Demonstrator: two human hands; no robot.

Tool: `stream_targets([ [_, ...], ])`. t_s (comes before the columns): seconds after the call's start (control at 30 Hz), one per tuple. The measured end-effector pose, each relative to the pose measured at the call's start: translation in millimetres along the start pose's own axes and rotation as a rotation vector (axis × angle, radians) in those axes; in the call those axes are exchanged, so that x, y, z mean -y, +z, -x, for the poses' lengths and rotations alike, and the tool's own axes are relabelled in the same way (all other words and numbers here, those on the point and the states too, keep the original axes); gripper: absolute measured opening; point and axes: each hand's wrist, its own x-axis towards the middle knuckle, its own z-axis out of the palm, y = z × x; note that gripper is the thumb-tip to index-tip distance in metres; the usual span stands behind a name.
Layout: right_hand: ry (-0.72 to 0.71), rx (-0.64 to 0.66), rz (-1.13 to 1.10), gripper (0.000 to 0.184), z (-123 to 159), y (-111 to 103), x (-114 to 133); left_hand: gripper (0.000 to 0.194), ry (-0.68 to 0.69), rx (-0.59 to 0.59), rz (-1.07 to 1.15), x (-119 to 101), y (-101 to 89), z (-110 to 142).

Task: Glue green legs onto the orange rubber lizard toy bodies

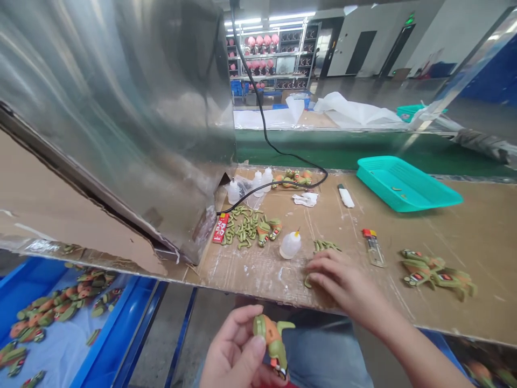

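A cardboard-covered workbench (444,226), smeared with white residue, is seen in a factory hall; a green conveyor belt (323,148) runs behind it, and shelving stacked with pink objects (264,54) is visible at the far wall. A large sheet-metal hood (121,108) rises at the left, and a black cable (262,124) trails down from above onto the bench. Writing on the red packet (221,227) cannot be read. A teal tray (407,186) is set at the back right and holds only a couple of small bits. A blue bin (121,328) at the lower left, lined with clear plastic, is filled with green-and-orange toy figures. Small squeeze bottles (258,183) are grouped near the hood, and one more (290,245) stands beside a pile of green pieces (244,226). A toy figure (273,342) is gripped in the left hand (236,355) below the bench edge, with thumb and fingers closed on it. The right hand (339,283) is laid open on the bench, its fingertips touching a few green parts (325,247). A lighter (374,247) and finished figures (436,272) lie to the right.
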Motion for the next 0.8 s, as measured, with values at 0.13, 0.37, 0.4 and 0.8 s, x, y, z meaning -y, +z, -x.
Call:
stream_targets([
  [0.13, -0.075, 0.052, 0.099, 0.016, 1.9, 13.5, -5.0, 0.034, 0.006, 0.028, -0.03, 2.7, 1.8, -2.7],
  [0.37, -0.13, 0.023, 0.105, 0.019, 10.6, 20.8, 6.9, 0.032, 0.034, -0.004, -0.029, 2.3, 1.7, -0.3],
  [0.4, -0.127, 0.014, 0.075, 0.018, 14.8, 18.2, 16.7, 0.032, 0.04, 0.001, -0.032, 2.7, 2.3, 0.1],
  [0.8, -0.218, 0.003, -0.17, 0.015, 49.2, 9.7, 84.2, 0.028, 0.039, 0.125, -0.013, 10.1, 3.7, 6.3],
])
